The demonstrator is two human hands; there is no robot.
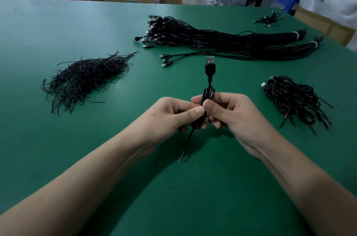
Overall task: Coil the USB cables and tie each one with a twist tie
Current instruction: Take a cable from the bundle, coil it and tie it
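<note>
Step judged: tying. Above counter (pixel 58 139) centre: coiled USB cable (pixel 207 94), plug up. Left hand (pixel 173 114), right hand (pixel 231 115): both grips pinch coil waist; twist tie not discernible. Next calls for tight twist, then transfer to finished pile (pixel 293 98) near right edge.

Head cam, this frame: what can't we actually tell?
- Head view: whether the held cable is tied yet. Fingers of the left hand and right hand cover the coil's middle.
- Loop count of that coil: hidden by the same fingers.
- Pile of coiled cables: tied or not, detail too thin and dark.
- Far cable cluster: too small to tell coiled from loose.
</note>
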